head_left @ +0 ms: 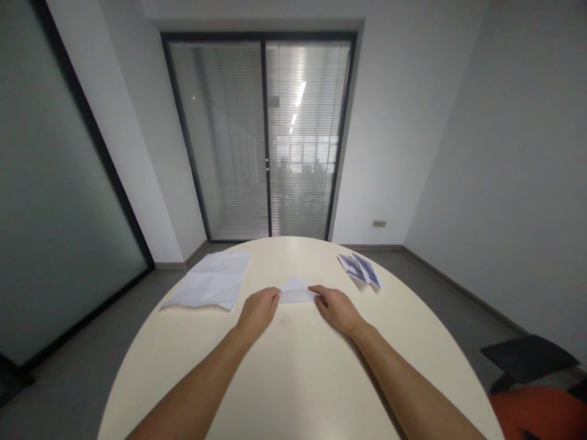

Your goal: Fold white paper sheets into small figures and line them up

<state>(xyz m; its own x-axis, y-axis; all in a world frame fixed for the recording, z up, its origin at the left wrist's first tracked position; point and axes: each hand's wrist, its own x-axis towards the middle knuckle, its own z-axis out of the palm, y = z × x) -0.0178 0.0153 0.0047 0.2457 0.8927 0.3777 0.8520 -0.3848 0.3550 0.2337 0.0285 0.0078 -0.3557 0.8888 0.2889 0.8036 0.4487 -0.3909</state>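
Observation:
A small folded sheet of white paper [296, 294] lies between my hands on the round cream table [293, 379]; a pointed flap rises at its far side. My left hand [259, 310] is closed on the paper's left end, thumb and fingers pinched together. At the right end my right hand [337, 307] grips the paper with its fingers curled and the index finger lying along the top. Parts of both ends are hidden under the fingers.
A large creased white sheet [213, 278] lies at the table's left edge. Toward the back right stands a folded printed paper [360, 269]. An orange chair [541, 412] with a black armrest [529, 357] is at the lower right. Glass doors with blinds [261, 140] are beyond the table.

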